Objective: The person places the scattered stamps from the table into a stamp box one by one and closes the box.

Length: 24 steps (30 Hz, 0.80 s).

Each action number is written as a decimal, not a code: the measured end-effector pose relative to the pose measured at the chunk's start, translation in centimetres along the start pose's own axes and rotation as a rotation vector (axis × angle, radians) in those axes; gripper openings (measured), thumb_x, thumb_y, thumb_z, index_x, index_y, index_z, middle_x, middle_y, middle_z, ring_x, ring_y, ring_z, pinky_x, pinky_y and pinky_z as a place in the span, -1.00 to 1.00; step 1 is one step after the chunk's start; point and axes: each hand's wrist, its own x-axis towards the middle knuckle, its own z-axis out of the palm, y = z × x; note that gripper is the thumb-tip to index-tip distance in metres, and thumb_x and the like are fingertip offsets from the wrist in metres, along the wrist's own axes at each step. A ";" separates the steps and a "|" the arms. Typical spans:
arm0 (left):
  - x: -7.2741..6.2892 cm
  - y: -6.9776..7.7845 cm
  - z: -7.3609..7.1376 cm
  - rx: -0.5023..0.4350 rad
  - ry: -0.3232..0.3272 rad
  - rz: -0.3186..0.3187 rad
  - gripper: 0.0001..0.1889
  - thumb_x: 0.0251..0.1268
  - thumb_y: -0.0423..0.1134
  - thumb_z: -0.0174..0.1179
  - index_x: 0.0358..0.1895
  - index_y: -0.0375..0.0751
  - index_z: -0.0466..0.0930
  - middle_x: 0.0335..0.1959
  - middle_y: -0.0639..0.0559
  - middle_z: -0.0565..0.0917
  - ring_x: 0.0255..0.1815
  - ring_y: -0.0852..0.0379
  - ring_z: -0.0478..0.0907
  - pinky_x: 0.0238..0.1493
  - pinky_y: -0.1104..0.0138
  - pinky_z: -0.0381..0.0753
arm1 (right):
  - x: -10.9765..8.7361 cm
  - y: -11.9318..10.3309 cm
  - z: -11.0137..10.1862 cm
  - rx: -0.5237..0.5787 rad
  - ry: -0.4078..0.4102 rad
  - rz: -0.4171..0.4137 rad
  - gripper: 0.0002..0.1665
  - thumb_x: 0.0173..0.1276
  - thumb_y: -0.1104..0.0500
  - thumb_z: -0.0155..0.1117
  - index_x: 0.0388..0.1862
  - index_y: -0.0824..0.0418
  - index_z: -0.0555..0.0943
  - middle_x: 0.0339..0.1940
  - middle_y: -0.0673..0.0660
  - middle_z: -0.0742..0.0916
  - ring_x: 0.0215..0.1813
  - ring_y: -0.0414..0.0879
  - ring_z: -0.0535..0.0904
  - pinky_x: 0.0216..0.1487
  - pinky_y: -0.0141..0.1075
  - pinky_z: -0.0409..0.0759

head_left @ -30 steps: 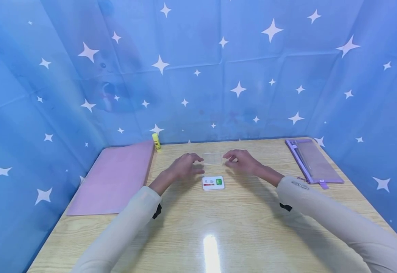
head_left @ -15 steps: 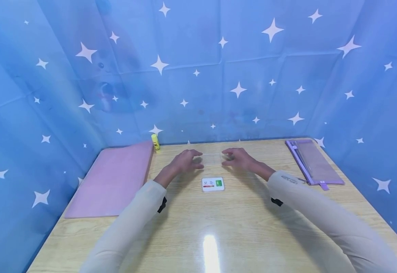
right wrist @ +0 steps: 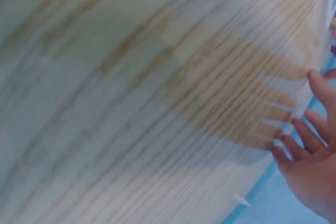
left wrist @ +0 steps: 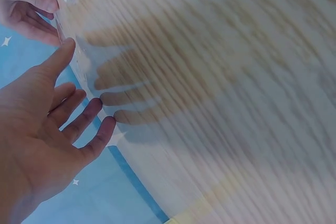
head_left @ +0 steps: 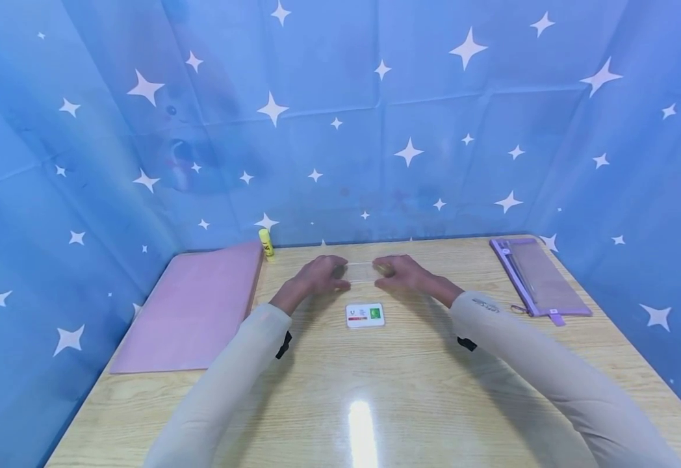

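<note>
A thin clear plastic rectangle (head_left: 360, 272) lies on the table between the two hands in the head view. My left hand (head_left: 319, 275) holds its left end, thumb at the near edge and forefinger at the far edge. At its right end, my right hand (head_left: 401, 273) holds it in the same way. Both wrist views show the fingers gently bent and spread close to the tabletop; the clear rectangle is hard to make out there. Nearer the person lies a white card (head_left: 365, 315) with a green square and a red strip.
A pink folder (head_left: 191, 312) covers the table's left side, and a yellow glue stick (head_left: 266, 242) stands at its far corner. To the right lies a purple mesh zip pouch (head_left: 542, 276) with slim items inside. A blue starry curtain (head_left: 340, 149) borders the wooden table (head_left: 340, 383).
Both hands have come to the ends of the clear rectangle, and the right has moved further inward over its end. The white card stays in place on the table.
</note>
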 end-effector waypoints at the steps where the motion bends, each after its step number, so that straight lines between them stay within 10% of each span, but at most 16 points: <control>1: 0.0 0.0 0.0 0.001 -0.004 0.001 -0.28 0.34 0.01 0.43 0.49 -0.17 0.45 0.48 -0.10 0.49 0.54 -0.06 0.34 0.53 0.08 0.27 | 0.0 0.1 0.0 0.003 0.000 -0.003 -0.37 0.46 0.19 0.39 0.42 0.41 0.50 0.34 0.39 0.62 0.26 0.25 0.60 0.28 0.13 0.52; 24: -0.2 0.1 0.2 -0.008 -0.003 0.012 -0.47 0.33 -0.03 0.45 0.31 -0.13 0.64 0.35 -0.06 0.62 0.42 -0.03 0.48 0.45 0.11 0.40 | -0.6 -0.1 0.7 -0.056 0.018 -0.088 -0.48 0.46 0.17 0.40 0.31 0.39 0.60 0.28 0.31 0.68 0.09 0.12 0.67 0.30 0.08 0.53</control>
